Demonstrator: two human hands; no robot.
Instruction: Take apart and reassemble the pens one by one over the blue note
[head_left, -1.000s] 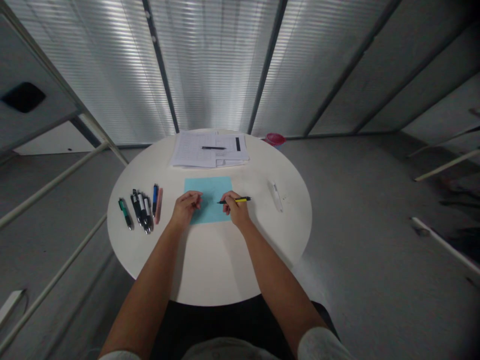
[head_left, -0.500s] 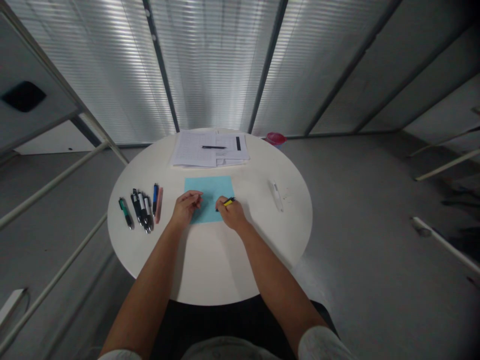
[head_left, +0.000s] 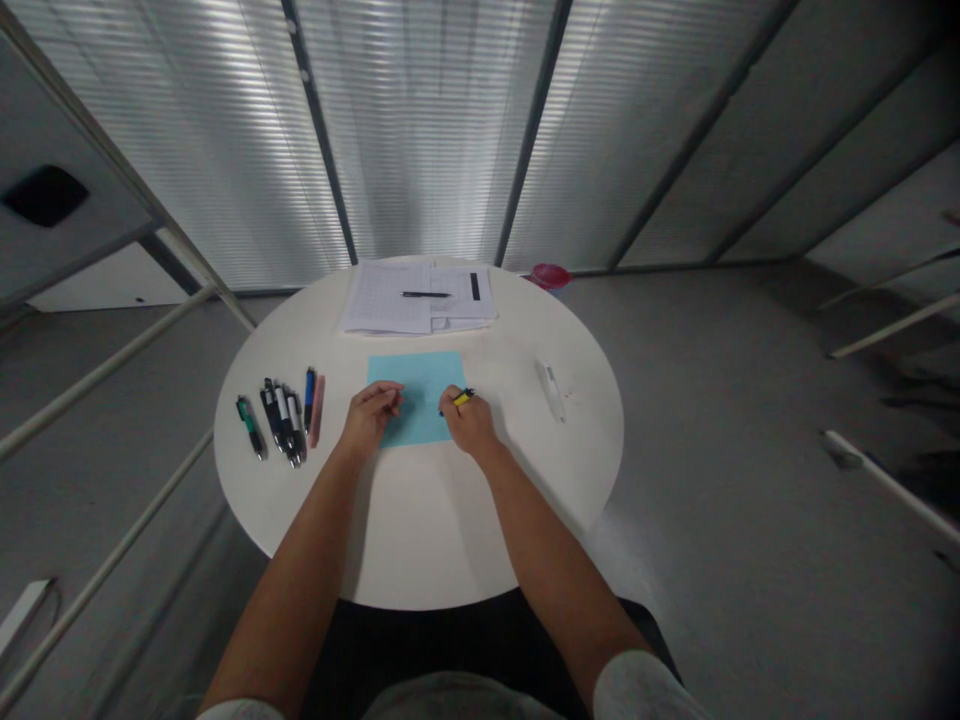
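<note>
A light blue sheet of paper [head_left: 420,370] lies flat on the white round table [head_left: 427,530] in front of me. Over the sheet's left edge rests my left hand [head_left: 369,415], its fingers loosely curled and a little apart from the thumb, with nothing visible in them. My right hand [head_left: 471,425] is closed around a yellow and black pen [head_left: 465,397] at the right side of the sheet. The pen's tip points down and left toward the paper. Any marks on the sheet are too faint to make out.
Several pens [head_left: 285,420] lie at the left, beside a pink stick-shaped item [head_left: 316,412]. Printed papers [head_left: 390,300] with a dark pen [head_left: 426,294] on top are at the back. A white slender object [head_left: 551,390] lies to the right. A metal frame [head_left: 105,370] stands at the left.
My right hand has shifted slightly to the right with the pen, across the blue sheet. My left hand stays in place.
</note>
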